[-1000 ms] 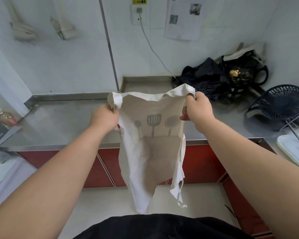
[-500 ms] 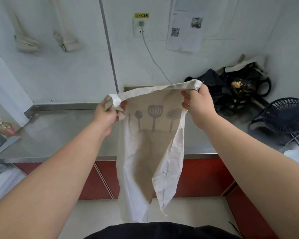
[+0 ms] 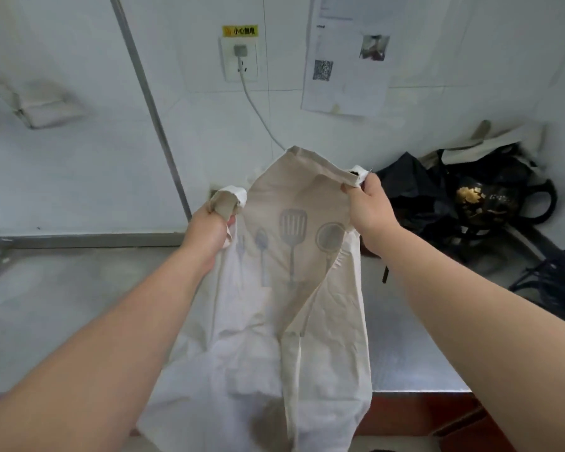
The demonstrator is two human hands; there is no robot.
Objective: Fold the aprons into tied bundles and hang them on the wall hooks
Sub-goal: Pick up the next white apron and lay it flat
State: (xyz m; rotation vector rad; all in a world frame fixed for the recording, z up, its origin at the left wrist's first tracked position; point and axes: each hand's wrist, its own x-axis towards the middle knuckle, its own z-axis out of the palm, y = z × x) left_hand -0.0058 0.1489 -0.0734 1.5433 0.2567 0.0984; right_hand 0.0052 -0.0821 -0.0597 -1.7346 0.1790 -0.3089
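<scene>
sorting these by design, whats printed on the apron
Grey kitchen utensils on beige apron; head view.

The apron (image 3: pixel 274 321) was pale cream, its upper panel a warmer beige, printed with a row of grey kitchen tools: fork, spoon, slotted turner and round skimmer. The wall (image 3: pixel 79 174) behind was white, with a yellow sticker (image 3: pixel 240 31) bearing black characters above a white socket (image 3: pixel 240 60) and white cable (image 3: pixel 260 112). A white sheet of paper (image 3: pixel 343 93) carried a black-and-white square code. The counter (image 3: pixel 62 305) was dull silver; the cabinet front (image 3: pixel 415 412) below it red-brown. The bags (image 3: pixel 437 203) were black, one with a gold motif. A blurred bundle (image 3: pixel 46 107) on the wall looked cream, possibly off-white.
</scene>
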